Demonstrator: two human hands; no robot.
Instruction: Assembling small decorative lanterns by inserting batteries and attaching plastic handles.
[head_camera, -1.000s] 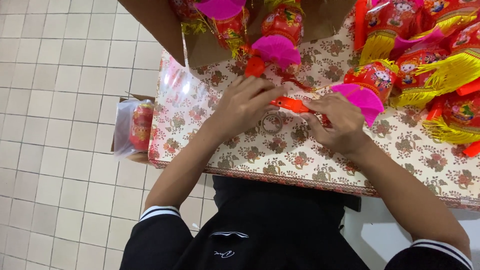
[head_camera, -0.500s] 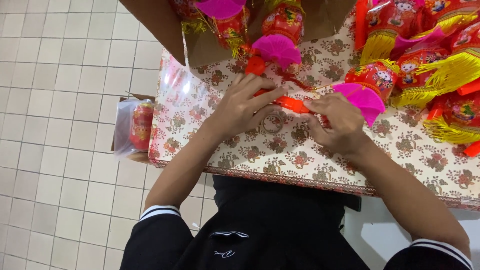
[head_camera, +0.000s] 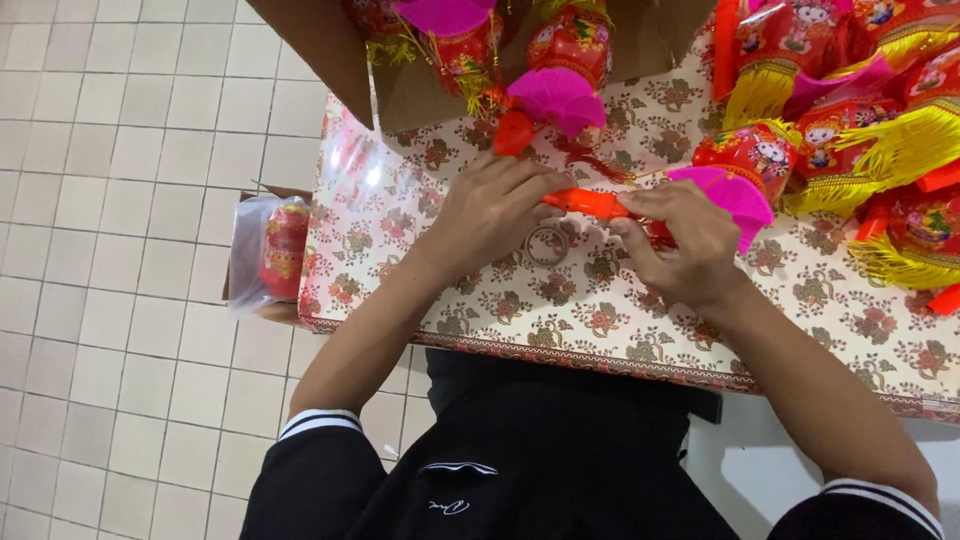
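My left hand (head_camera: 490, 212) and my right hand (head_camera: 682, 245) meet over a table covered with a flowered cloth (head_camera: 600, 320). Between their fingertips lies a slim orange-red stick (head_camera: 585, 203), held at both ends. A red lantern toy with a pink fan-shaped top (head_camera: 745, 170) rests just beyond my right hand. Another pink fan piece (head_camera: 555, 95) on a red lantern leans out of a cardboard box (head_camera: 420, 90) above my left hand. A thin ring (head_camera: 547, 245) lies on the cloth under the stick.
Several red lanterns with yellow tassels (head_camera: 880, 130) pile up at the table's right end. A clear bag holding a red lantern (head_camera: 272, 250) sits in a box beside the table's left edge. White floor tiles (head_camera: 120, 250) spread to the left.
Both hands stay at the same spot on the cloth; the fingers have shifted slightly along the orange-red stick. Nothing else has moved.
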